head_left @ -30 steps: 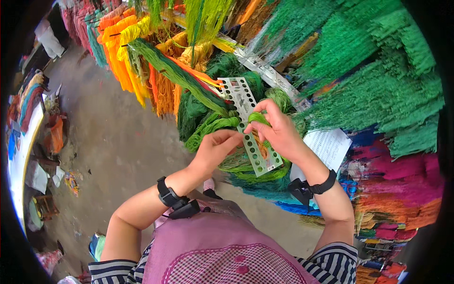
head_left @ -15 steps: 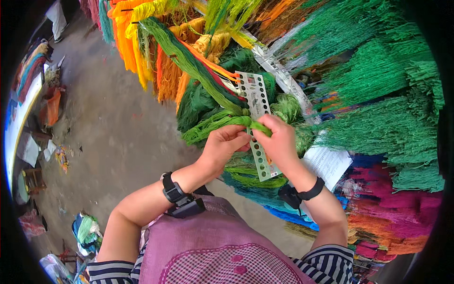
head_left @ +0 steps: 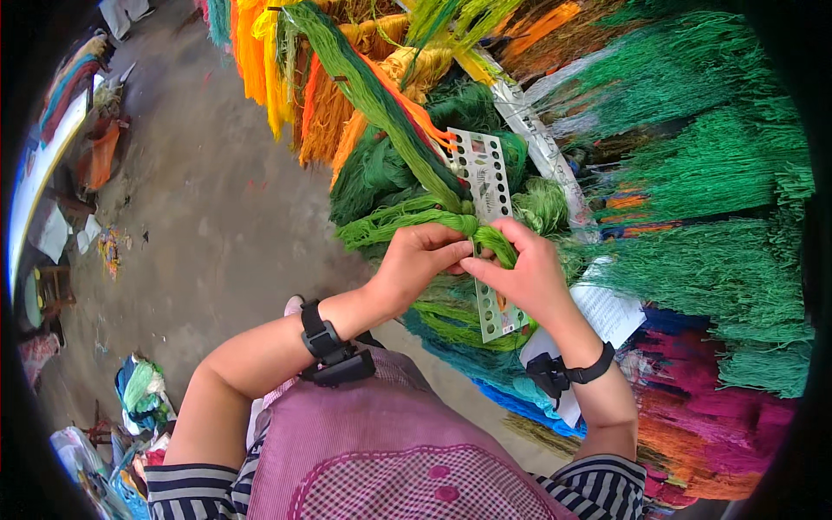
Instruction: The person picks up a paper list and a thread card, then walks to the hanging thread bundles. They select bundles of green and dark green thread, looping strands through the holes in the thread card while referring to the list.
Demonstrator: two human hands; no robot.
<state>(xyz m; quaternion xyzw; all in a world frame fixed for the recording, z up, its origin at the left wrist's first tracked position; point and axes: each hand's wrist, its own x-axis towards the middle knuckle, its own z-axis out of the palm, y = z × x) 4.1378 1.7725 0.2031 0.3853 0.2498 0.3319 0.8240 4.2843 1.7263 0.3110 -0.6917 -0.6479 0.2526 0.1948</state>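
Observation:
A white thread card [head_left: 491, 198] with rows of punched holes lies aslant before me. Bunches of orange, dark green and mid-green thread [head_left: 381, 117] are attached along its left edge. A light-green thread bundle [head_left: 403, 222] crosses the card and bends in a loop at its right side. My right hand [head_left: 530, 270] grips the looped part, with thumb and forefinger pinched near the card. My left hand [head_left: 418, 267] pinches at the card's left edge just under the bundle; its fingertips meet those of the right hand, and what lies between them is partly hidden.
Hanks of green thread [head_left: 711, 173] hang at the right, above magenta and orange ones [head_left: 693, 381]. A white bar [head_left: 544, 147] runs behind the card. Written paper [head_left: 611, 303] lies under my right forearm. Yellow and orange hanks [head_left: 325, 113] hang at the far side.
My right hand has turned and brought its thumb down to the left fingertips, curving the light-green bundle into a loop. The view has shifted slightly, and the left hand keeps its pinch.

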